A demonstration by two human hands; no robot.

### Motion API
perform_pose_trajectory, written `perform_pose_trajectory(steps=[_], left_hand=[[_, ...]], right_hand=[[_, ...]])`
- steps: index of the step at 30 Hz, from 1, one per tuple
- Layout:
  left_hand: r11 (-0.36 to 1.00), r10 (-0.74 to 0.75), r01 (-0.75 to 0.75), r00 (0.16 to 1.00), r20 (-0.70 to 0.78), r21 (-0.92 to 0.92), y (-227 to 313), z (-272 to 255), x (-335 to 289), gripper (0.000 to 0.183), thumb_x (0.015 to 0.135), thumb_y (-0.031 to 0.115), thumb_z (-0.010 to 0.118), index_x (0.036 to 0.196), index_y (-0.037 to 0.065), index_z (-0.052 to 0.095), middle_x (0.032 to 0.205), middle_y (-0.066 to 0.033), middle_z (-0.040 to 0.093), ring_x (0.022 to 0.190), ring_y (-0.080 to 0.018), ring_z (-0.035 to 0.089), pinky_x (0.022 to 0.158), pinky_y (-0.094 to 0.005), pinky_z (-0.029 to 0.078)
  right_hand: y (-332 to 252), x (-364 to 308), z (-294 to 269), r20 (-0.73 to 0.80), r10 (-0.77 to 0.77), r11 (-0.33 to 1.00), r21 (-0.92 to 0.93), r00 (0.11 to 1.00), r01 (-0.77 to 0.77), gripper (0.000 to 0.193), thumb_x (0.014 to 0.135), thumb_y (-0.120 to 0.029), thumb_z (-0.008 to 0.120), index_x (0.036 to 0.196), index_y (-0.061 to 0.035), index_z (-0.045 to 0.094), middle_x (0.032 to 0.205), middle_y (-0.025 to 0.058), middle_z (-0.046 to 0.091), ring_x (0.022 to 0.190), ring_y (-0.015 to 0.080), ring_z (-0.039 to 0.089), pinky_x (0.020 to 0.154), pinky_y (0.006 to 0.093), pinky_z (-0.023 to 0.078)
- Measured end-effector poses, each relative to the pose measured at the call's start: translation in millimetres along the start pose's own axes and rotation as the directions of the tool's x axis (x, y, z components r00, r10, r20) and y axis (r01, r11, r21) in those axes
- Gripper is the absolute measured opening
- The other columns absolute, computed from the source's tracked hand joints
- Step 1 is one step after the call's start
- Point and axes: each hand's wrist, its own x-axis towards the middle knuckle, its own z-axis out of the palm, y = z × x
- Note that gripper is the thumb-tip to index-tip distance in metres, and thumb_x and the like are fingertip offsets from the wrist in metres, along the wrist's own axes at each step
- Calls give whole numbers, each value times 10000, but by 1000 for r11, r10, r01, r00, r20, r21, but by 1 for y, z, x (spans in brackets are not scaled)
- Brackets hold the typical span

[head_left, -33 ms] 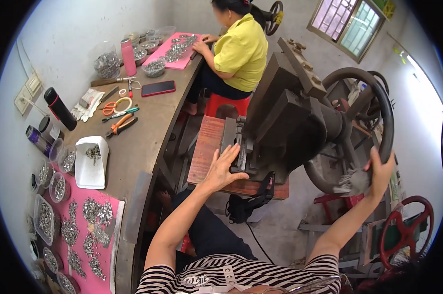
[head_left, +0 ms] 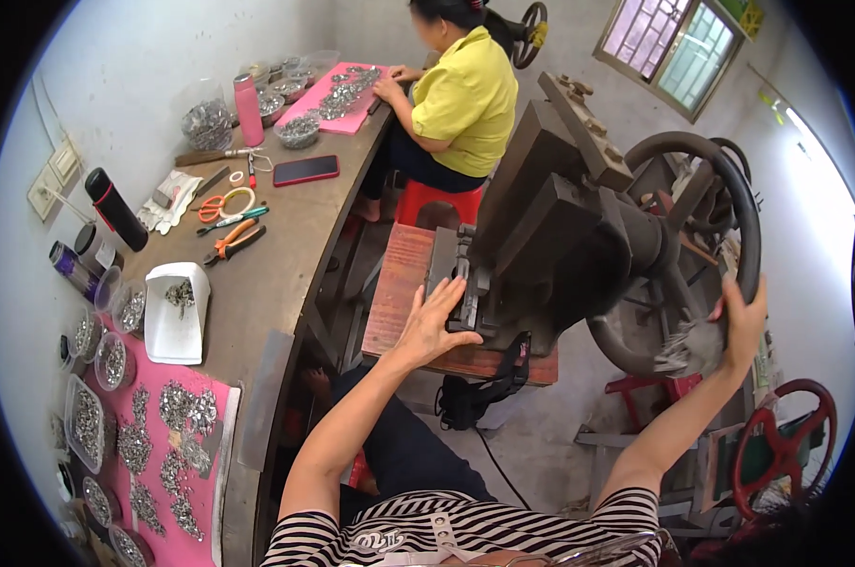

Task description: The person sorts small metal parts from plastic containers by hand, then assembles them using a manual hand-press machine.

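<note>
A dark metal hand press stands on a red-brown wooden block in front of me. My left hand lies over the near side of its base with the fingers stretched out, the fingertips at a narrow metal die fixture. Whether a small part sits under those fingertips is hidden. At the right, my right hand grips the lower right rim of the press's large handwheel. A greyish-white wrapping is bound around the wheel's rim beside that hand.
Along the left runs a workbench with a white scoop tray, pliers, a phone and bins of small metal parts. A co-worker in a yellow shirt sits at its far end. A red handwheel stands lower right.
My right hand and the wheel's wrapped part have shifted slightly to the right. My left hand stays almost in place at the die fixture.
</note>
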Motion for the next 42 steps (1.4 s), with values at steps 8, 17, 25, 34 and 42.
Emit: perform_pose_trajectory(steps=[8,17,25,34,42], left_hand=[[999,-42,41,999,30,31,-2,7,26,1074,740,532,816,1538,-16,350,1606,-169,363,1522,-325,262,1230,-579,99],[998,-40,39,999,15,45,-10,9,25,1074,728,530,825,1530,-16,364,1585,-189,391,1503,-345,302,1226,-580,104],[998,-46,45,999,24,45,-1,9,27,1079,747,552,804,1553,6,337,1602,-164,372,1517,-326,276,1242,-545,101],[999,-10,11,1000,-20,38,-10,15,29,1060,726,537,829,1524,4,379,1566,-192,416,1506,-381,280,1221,-580,125],[850,-118,-22,966,-231,-526,-60,-18,74,469,991,57,545,1457,37,499,1369,-130,633,1271,-177,569,1070,-303,424]], right_hand=[[-7,69,-11,186,-33,999,41,982,26,375,952,-220,651,1207,24,524,701,29,532,548,90,514,503,245,445],[52,-53,27,-221,-74,997,21,973,80,197,948,-74,669,1031,-8,503,756,61,548,556,113,539,547,281,507],[-16,66,-15,149,-38,985,-160,988,62,544,952,-252,676,1359,49,478,681,9,515,563,97,501,544,254,445],[60,-56,20,-341,-80,988,-153,937,28,466,905,-133,757,1267,31,516,940,91,635,700,119,578,638,259,500],[-4,80,-12,-81,-306,879,-407,948,249,585,971,-288,700,1481,-92,490,1351,160,577,1117,222,613,902,304,496]])
